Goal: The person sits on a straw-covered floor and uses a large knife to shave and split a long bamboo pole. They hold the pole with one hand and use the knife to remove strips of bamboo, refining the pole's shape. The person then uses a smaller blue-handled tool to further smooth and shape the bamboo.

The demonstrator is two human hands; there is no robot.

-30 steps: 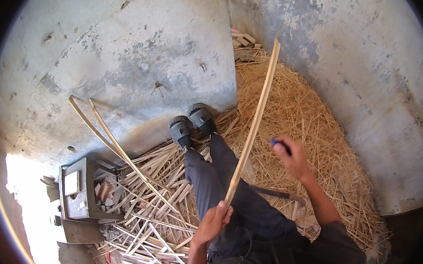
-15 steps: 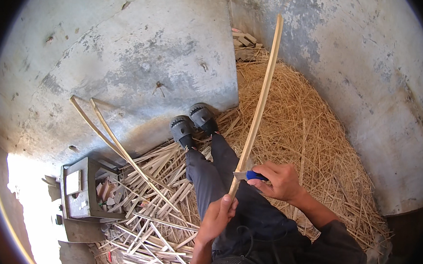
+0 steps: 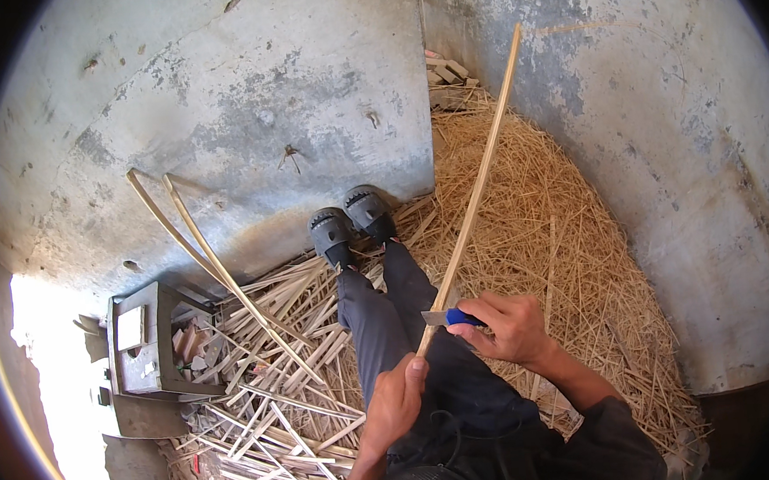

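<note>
My left hand [image 3: 396, 398] is closed around the lower end of a long, pale wooden strip [image 3: 479, 181], which looks like split bamboo. The strip slants up and to the right, away from my body. In my right hand [image 3: 515, 330] is a knife [image 3: 465, 317] with a blue handle. Its short, wide blade lies across the strip just above my left hand. A hair-thin sliver [image 3: 578, 27] sticks out to the right from the strip's far tip. My right fingers wrap the handle and cover part of it.
Two long strips [image 3: 228, 280] lean on the grey wall [image 3: 244, 99] at left. Beside them a box-like container [image 3: 144, 343] holds broken pieces. Loose sticks [image 3: 282, 440] litter the floor at left, and a heap of thin shavings [image 3: 571, 272] covers the right. My shoes [image 3: 348, 216] are near the wall.
The strip has turned a little and looks narrower, its far tip slightly further right. A thin sliver now shows at that tip. The left hand has shifted slightly; the blade stays across the strip.
</note>
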